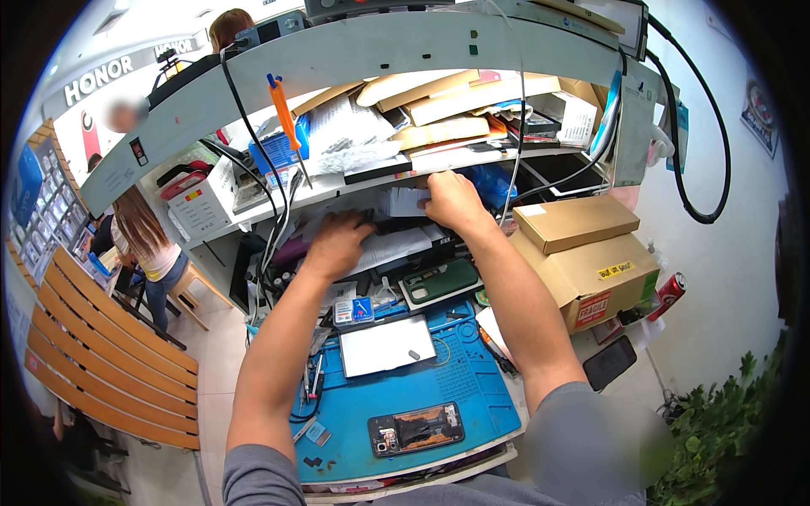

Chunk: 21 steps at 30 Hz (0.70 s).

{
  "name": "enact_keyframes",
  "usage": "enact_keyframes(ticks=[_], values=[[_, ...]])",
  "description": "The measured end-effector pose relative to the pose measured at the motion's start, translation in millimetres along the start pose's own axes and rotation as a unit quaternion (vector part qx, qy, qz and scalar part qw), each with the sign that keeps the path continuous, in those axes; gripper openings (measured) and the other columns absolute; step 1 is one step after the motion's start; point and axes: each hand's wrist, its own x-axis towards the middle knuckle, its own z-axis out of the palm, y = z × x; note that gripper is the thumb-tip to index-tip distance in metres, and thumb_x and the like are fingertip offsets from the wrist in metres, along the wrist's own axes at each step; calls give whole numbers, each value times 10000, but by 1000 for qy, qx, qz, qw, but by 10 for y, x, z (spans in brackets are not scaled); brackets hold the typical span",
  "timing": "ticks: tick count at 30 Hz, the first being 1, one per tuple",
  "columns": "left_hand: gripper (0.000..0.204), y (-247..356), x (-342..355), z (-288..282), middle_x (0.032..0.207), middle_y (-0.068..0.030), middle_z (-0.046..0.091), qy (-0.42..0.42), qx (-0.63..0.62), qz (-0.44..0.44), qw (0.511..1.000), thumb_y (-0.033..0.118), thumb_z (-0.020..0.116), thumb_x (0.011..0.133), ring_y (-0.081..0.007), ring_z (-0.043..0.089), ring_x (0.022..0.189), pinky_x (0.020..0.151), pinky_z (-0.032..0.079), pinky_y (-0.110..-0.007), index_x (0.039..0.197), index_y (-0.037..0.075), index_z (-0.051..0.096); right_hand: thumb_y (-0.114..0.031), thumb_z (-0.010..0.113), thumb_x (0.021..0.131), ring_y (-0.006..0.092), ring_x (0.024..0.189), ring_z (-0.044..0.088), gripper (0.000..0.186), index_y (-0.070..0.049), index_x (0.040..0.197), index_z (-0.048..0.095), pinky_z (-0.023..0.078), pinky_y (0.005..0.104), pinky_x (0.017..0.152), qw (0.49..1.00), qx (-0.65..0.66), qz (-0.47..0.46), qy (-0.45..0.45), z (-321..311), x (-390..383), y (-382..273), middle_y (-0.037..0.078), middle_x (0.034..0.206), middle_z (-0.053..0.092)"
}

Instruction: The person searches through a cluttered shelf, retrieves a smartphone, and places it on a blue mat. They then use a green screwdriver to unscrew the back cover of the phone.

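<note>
Both my arms reach forward into a dim shelf space under the upper shelf. My left hand (339,243) lies over loose white papers (392,250), its fingers spread and a little blurred. My right hand (456,202) is closed at the shelf's front edge, beside a small white box or folded paper (403,202); whatever its fingers hold is hidden. On the blue work mat (481,405) before me lies an opened phone (416,428), its inside exposed. Behind it is a white pad (384,347) with a small grey piece on it. A green phone case (439,281) rests farther back.
Brown cardboard boxes (582,270) are stacked on the right, near a dark phone (609,363) and a red can (669,295). An orange-handled screwdriver (285,118) hangs upper left among cables. Packets (447,101) crowd the upper shelf. A slatted wooden bench (110,354) stands left.
</note>
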Motion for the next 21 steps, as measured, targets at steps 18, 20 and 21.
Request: enact_keyframes(ticks=[18,20,21], values=[[387,37,63,-343,1150,-130,794,5,-112,-93,989,154,882,828,-359,729,1131,1021,581,-478,1201,113,786,-215,856,838,372,1205,701,246,-63,1032,859,639,497,926,990,-33,-138,-10,489,-560,-311,186,1175,744],[391,-65,82,-385,1151,-145,798,9,-123,-111,986,155,884,835,-366,741,1129,1016,586,-481,1210,107,784,-200,848,842,376,1193,707,193,-53,967,856,637,497,933,991,6,-132,1,479,-450,-293,175,1155,748],[391,-159,78,-340,1152,-153,800,18,-129,-117,985,154,885,839,-370,747,1127,1012,588,-484,1212,102,783,-192,843,843,377,1187,710,171,-49,935,855,636,497,936,991,25,-129,6,468,-375,-277,170,1146,749]])
